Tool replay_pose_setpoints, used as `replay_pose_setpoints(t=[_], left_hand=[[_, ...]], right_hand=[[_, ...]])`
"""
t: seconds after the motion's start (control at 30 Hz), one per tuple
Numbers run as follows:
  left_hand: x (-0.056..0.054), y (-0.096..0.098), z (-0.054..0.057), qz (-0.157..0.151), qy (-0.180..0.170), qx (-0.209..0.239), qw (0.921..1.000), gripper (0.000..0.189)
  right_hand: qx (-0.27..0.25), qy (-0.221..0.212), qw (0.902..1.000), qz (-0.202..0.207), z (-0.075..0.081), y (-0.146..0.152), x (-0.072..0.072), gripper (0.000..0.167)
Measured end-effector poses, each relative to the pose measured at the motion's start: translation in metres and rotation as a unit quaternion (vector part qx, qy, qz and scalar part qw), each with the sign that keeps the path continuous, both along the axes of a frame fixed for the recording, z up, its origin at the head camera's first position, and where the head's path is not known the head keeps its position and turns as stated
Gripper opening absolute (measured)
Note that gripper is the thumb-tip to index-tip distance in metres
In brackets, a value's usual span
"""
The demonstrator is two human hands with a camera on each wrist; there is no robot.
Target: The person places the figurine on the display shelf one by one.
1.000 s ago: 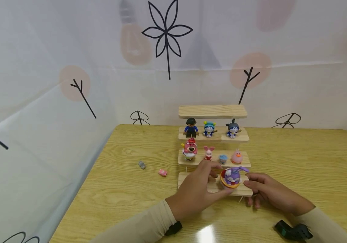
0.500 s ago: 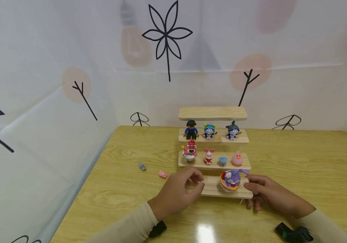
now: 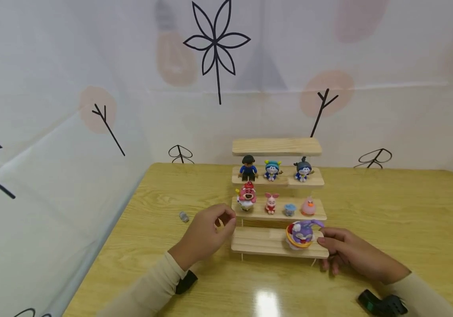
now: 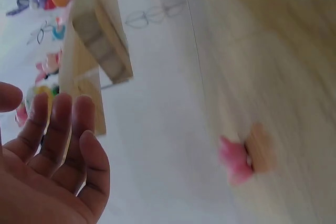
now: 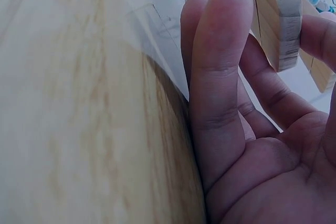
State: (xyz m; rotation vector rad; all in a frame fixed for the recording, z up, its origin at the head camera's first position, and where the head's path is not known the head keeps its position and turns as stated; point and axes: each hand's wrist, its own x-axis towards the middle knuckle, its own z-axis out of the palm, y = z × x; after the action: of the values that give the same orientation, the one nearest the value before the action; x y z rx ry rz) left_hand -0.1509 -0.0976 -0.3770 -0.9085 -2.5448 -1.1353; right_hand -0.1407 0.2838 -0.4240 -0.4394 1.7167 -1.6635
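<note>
My left hand [image 3: 204, 235] hovers left of the lowest board of a tiered wooden display shelf [image 3: 255, 246], fingers loosely bent and holding nothing. In the left wrist view a small pink toy figure [image 4: 234, 160] lies on the table; the hand hides it in the head view. My right hand [image 3: 355, 253] grips the right end of the lowest board, which sits between thumb and fingers in the right wrist view. On that board, near its right end, stands a purple long-eared figurine [image 3: 302, 234] in an orange-rimmed cup.
A small grey toy figure [image 3: 184, 216] lies on the table [image 3: 163, 193] to the left. The second tier carries a pink bear figurine [image 3: 246, 197], a piglet [image 3: 270, 204], a small blue figure [image 3: 289, 209] and a pink duck [image 3: 308, 207]. Three figures stand above; fabric backs the table.
My left hand has let go of the purple figurine and moved left, off the lowest board, now covering the pink figure. My right hand stays at the board's end.
</note>
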Motion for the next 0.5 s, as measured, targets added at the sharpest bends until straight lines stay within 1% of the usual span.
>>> replay_pose_setpoints(t=[0.13, 0.2, 0.37, 0.43, 0.5], left_hand=[[-0.01, -0.012, 0.002, 0.018, -0.002, -0.004, 0.9998, 0.008], [-0.015, -0.018, 0.001, 0.032, -0.014, -0.009, 0.9993, 0.009], [-0.029, -0.032, 0.0, 0.071, -0.049, -0.034, 0.9957, 0.012], [-0.033, -0.036, 0.0, 0.074, -0.059, -0.046, 0.9944, 0.013], [-0.036, -0.041, -0.001, 0.069, -0.07, -0.057, 0.9936, 0.014]], right_hand=[[0.0, 0.012, 0.9999, -0.001, -0.001, 0.0, 0.0, 0.023], [-0.004, 0.019, 0.9998, 0.002, -0.002, 0.0, 0.0, 0.024], [-0.004, 0.017, 0.9998, 0.001, -0.002, 0.0, -0.001, 0.028], [-0.005, 0.017, 0.9998, 0.0, -0.002, 0.0, -0.001, 0.028], [-0.002, 0.019, 0.9998, 0.001, -0.001, -0.001, -0.001, 0.028]])
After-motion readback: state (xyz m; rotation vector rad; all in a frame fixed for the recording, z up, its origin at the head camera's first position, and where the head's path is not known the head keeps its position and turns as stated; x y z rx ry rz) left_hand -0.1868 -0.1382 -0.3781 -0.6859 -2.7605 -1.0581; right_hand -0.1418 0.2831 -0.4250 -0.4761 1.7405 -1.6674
